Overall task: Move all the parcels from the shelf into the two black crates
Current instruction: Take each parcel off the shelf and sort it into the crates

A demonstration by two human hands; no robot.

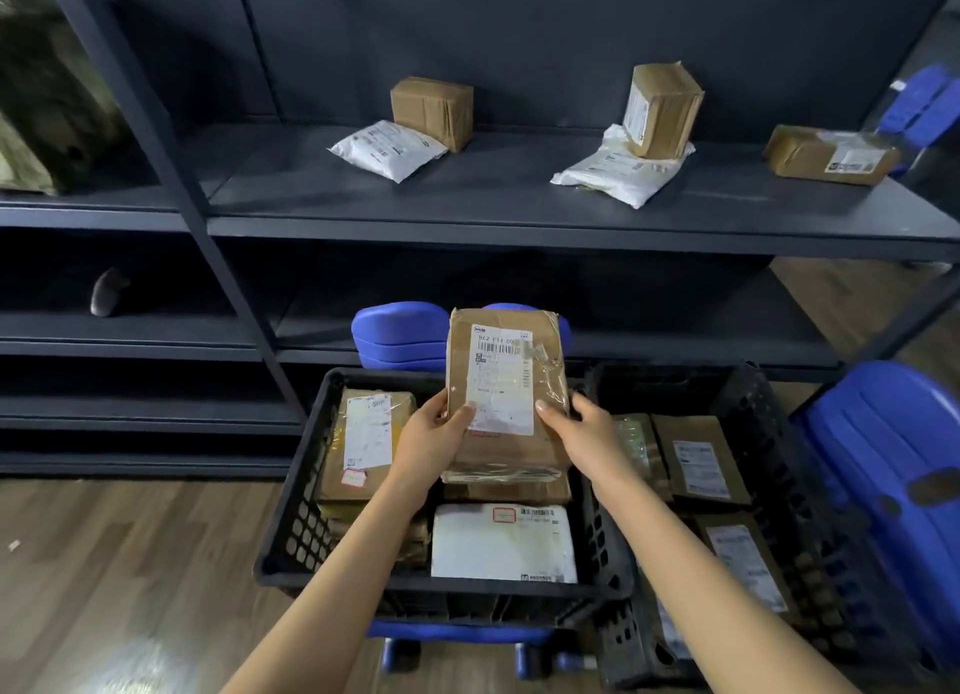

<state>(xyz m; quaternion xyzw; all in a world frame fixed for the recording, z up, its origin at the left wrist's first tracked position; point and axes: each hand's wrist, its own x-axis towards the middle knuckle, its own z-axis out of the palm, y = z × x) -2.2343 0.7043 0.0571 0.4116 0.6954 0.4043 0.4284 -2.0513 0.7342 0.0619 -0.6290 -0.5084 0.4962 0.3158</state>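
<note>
A flat brown parcel (506, 392) bearing a white shipping label was held upright over the left black crate (291, 511), its lower edge set against a stack of brown parcels inside. It was gripped by both hands: the left hand (431, 444) was closed on its lower left edge with the thumb laid on the label's corner, and the right hand (587, 433) was closed on its lower right edge with the thumb pressed to the front face. The remaining fingers were hidden behind the parcel. In the same crate a labelled brown parcel (363, 444) was seen at the left and a white parcel (504, 548) at the near side. The right black crate (753, 407), just beside the first, was loaded with further brown parcels (698, 459). On the dark shelf (519, 200) above, five parcels were left: a brown box (434, 111) touching a white mailer (387, 149), an upright brown box (662, 111) stood on a second white mailer (613, 171), and a flat brown packet (831, 154) at the far right. Blue plastic stools (400, 335) were seen behind the crates.
</note>
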